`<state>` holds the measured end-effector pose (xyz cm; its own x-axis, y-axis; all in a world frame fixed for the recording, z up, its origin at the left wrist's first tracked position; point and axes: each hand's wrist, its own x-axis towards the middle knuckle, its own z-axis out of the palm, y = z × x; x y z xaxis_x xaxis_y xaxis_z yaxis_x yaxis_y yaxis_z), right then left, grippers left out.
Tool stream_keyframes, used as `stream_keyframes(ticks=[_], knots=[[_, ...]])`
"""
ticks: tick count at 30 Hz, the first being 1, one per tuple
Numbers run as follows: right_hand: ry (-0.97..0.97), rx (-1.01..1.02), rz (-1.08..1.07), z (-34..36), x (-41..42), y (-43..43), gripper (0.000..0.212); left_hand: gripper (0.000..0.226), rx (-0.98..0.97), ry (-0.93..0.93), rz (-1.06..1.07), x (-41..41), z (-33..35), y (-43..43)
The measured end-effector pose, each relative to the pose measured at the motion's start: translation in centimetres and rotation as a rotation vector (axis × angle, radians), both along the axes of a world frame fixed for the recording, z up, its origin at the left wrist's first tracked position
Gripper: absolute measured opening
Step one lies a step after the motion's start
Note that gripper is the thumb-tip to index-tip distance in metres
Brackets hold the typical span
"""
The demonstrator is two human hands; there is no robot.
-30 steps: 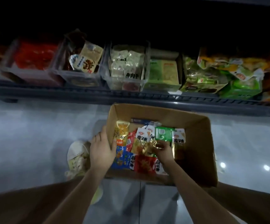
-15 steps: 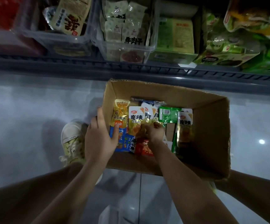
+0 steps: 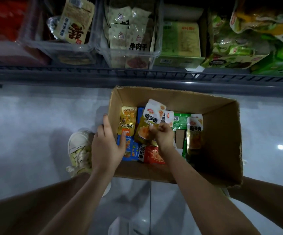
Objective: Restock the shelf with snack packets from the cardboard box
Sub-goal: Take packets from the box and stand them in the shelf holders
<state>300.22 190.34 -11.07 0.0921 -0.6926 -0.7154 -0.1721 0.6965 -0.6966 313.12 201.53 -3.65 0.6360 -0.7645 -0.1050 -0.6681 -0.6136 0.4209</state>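
One white-gold snack pkt [image 3: 151, 114] pinched by R hand [image 3: 164, 138] fingers [image 3: 154, 129]; L hand [image 3: 106, 150] grips box [image 3: 222, 133] wall.

A pale, glossy tiled floor [image 3: 27, 124] carries the cardboard box [image 3: 222, 133], though its base is hidden and contact cannot be confirmed. A cream sneaker [image 3: 79, 150] stands on the tiles just left of the box. Beyond the box runs a dark metal shelf [image 3: 137, 77]. Straight beyond the box sits a clear bin [image 3: 130, 53] of pale packets, a second clear bin [image 3: 56, 48] and red packs [image 3: 3, 19] to its left, a green carton [image 3: 181, 38] and green bags [image 3: 239, 48] to the right.
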Motion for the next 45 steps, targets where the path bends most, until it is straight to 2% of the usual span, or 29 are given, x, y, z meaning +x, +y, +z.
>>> stream_keyframes(ticks=[2,4,8,11,13,15,17,19,22,26,30,37,40,45], knots=[[-0.097,-0.063,-0.009,1.6,-0.9,-0.5,0.027,0.071,-0.031,0.002,-0.007,0.0,0.1,0.0],[-0.208,-0.063,0.008,3.3,-1.8,-0.6,0.025,0.069,-0.061,0.006,0.009,0.0,0.0,0.1],[-0.399,0.128,0.075,6.4,-2.3,0.4,0.019,0.071,-0.159,0.044,0.112,0.1,0.8,0.2],[-0.437,0.213,0.166,7.2,-1.7,1.9,0.011,0.065,-0.233,0.035,0.155,-0.2,2.9,-0.1],[-0.465,0.234,0.199,7.5,-1.1,2.9,0.012,0.059,-0.229,0.133,0.098,-0.5,4.4,-0.8],[-0.527,0.261,0.198,7.6,-0.7,3.5,0.019,0.048,-0.188,0.351,0.074,-0.6,5.0,-1.3],[-0.535,0.267,0.207,7.7,-0.8,3.8,0.021,0.048,-0.172,0.530,0.136,-0.4,4.9,-1.5],[-0.510,0.271,0.221,7.5,-1.2,3.8,0.015,0.039,-0.187,0.604,0.170,-0.2,4.7,-1.3],[-0.444,0.236,0.228,6.6,-2.2,3.1,0.017,0.022,-0.239,0.665,0.191,-0.1,4.6,-1.3],[-0.106,0.120,-0.011,2.8,-4.3,0.6,0.018,0.023,-0.377,0.761,0.307,0.9,5.0,-1.8],[0.026,0.159,-0.150,-0.8,-5.8,-1.3,0.029,0.018,-0.429,0.882,0.393,1.4,4.9,-2.4],[0.141,0.256,-0.085,-3.8,-5.0,-1.2,0.034,0.018,-0.434,0.840,0.415,0.8,4.0,-3.3],[0.223,0.263,-0.038,-4.2,-4.2,-1.6,0.026,0.020,-0.433,0.815,0.404,0.7,3.7,-3.5],[0.296,0.252,-0.080,-5.6,-3.0,-1.2,0.019,0.022,-0.395,0.783,0.384,0.4,3.0,-3.5]])
